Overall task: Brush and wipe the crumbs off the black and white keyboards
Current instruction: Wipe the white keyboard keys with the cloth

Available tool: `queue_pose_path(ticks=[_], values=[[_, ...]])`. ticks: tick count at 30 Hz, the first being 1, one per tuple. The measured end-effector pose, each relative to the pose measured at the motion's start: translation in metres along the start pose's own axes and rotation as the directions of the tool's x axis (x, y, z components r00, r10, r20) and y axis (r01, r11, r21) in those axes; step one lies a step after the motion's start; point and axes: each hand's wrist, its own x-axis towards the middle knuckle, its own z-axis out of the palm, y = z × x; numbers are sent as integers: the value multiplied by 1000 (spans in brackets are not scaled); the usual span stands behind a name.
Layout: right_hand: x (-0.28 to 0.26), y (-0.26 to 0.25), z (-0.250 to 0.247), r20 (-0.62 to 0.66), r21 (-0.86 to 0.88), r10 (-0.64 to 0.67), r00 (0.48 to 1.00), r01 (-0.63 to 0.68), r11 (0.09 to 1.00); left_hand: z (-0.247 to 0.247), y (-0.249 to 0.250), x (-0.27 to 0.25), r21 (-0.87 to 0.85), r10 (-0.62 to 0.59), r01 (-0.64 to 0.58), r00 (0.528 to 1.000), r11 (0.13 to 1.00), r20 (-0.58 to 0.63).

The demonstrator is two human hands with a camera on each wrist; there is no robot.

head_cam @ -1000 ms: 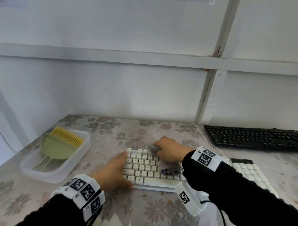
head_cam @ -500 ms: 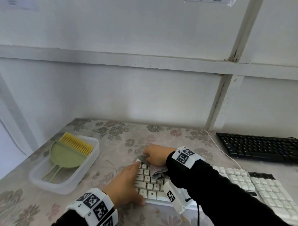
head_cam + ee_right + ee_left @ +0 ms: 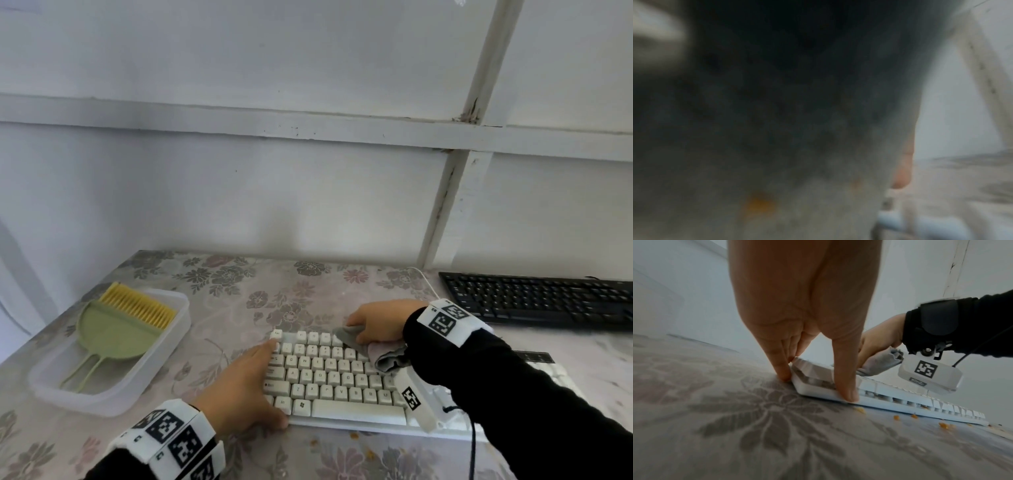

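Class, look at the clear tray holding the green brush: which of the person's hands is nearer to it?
Left. The left hand braces the white keyboard's left end, beside the tray. The right hand holds a grey cloth at the keyboard's far edge, farther from the tray.

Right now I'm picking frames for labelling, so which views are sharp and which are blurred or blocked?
Head view: evenly lit, sharp on the white keyboard, straight wall beams bowed by the wide lens. Left wrist view: left hand and crumbs clear, tablecloth soft up close. Right wrist view: almost wholly blocked by the out-of-focus grey cloth, dark and useless for detail.
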Motion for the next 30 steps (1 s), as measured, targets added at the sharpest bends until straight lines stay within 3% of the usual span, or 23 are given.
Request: queue_pose_path(ticks=[14,18,23,27,30], values=[[-54,109,23,-16,-19,150,989,-151,988,1,-1,1,9,-23,23,1000,1000,4],[-66,139,27,-32,-87,241,970,-242,966,1,0,1,-33,-34,34,999,999,-5],[-94,169,20,-91,-26,345,934,-348,937,1,1,0,-28,-48,48,999,998,-5],[-109,185,29,-101,88,343,934,-336,938,1,4,1,12,-65,65,998,998,1],[-102,185,46,-147,110,264,953,-249,962,-1,7,3,41,-75,74,997,996,15]])
